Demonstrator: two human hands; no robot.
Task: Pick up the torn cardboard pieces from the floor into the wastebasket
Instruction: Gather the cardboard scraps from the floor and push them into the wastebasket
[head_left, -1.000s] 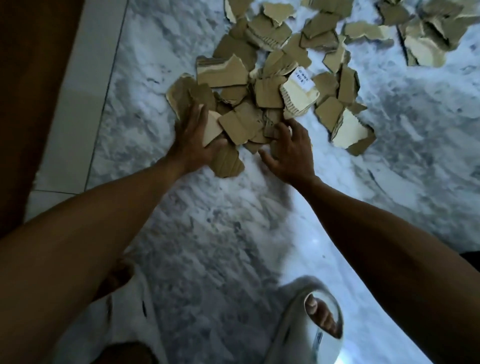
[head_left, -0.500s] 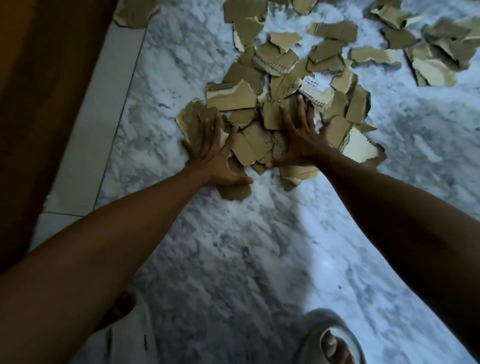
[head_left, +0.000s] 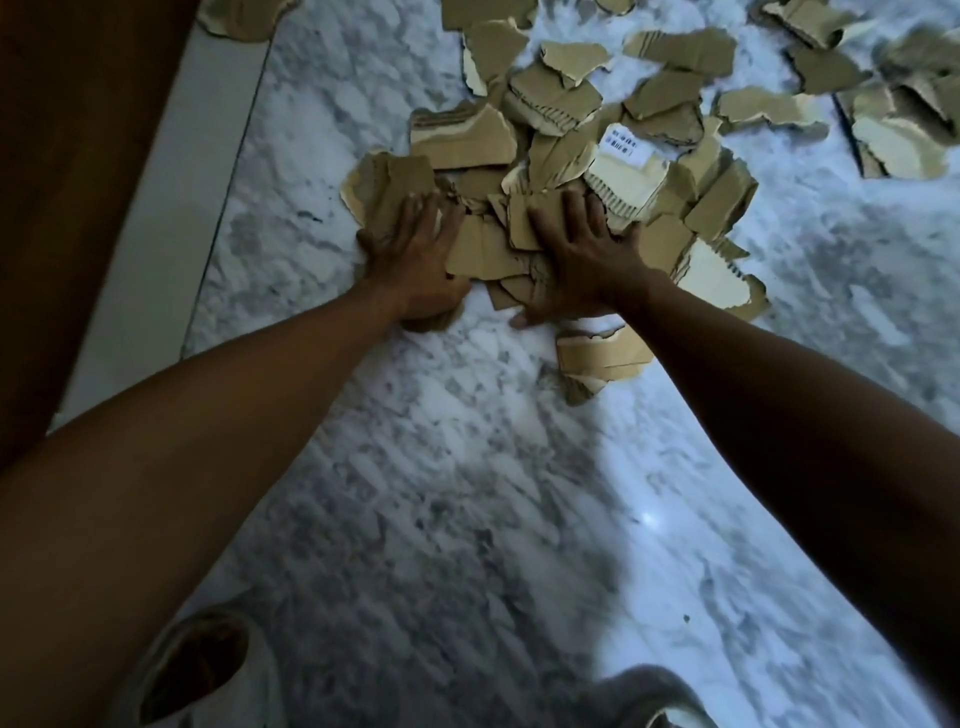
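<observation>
Several torn brown cardboard pieces lie heaped on the marble floor at the top centre. My left hand lies flat on the left edge of the heap, fingers spread over the pieces. My right hand presses flat on the middle of the heap, fingers straight and thumb out on the floor. One piece with a white label lies just beyond my right hand. Another piece sits near my right wrist. The wastebasket is not in view.
More cardboard scraps are scattered at the top right and one at the top left. A dark wooden surface and a pale floor strip run along the left. Two pale slippers are at the bottom.
Both hands have reached forward onto the heap and flattened on it. The right hand went from the near edge to the heap's middle. The camera moved closer.
</observation>
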